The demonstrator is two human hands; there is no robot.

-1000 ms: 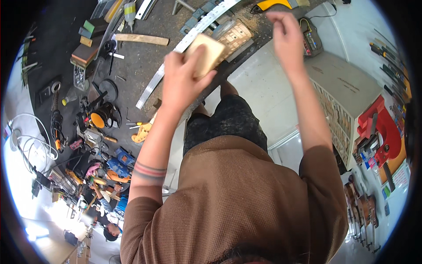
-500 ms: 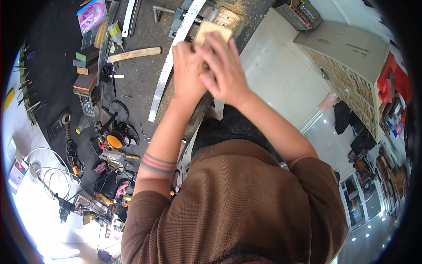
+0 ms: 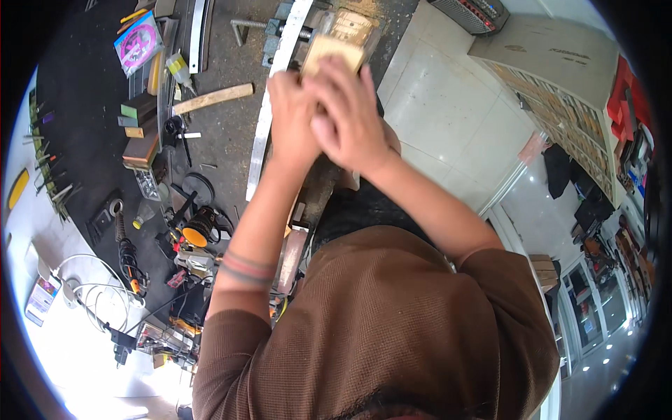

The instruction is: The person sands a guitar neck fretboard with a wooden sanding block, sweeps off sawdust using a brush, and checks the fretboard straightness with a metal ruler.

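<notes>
Both hands are over a pale rectangular wooden block (image 3: pixel 330 49) near the bench's upper middle. My left hand (image 3: pixel 292 112) grips it with curled fingers. My right hand (image 3: pixel 350 119) overlaps the left, fingers bent onto the block's top; their tips are slightly blurred. Just beyond the block is a light wooden piece with markings (image 3: pixel 351 24) on a clamped fixture. A long silver perforated metal strip (image 3: pixel 260 161) runs beside my left hand, and a threaded clamp screw (image 3: pixel 253 24) passes near it.
The dark bench (image 3: pixel 224 126) holds a wooden stick (image 3: pixel 213 96), glue bottle (image 3: pixel 178 68), an orange-faced power tool (image 3: pixel 198 235), cables and assorted tools at left. To the right lie tiled floor (image 3: pixel 427 105), a cabinet (image 3: pixel 542 45) and an amplifier-like box (image 3: pixel 467 15).
My right hand has come from raised at the right down onto the block and my left hand. Since half a second ago both hands have shifted slightly left in view.
</notes>
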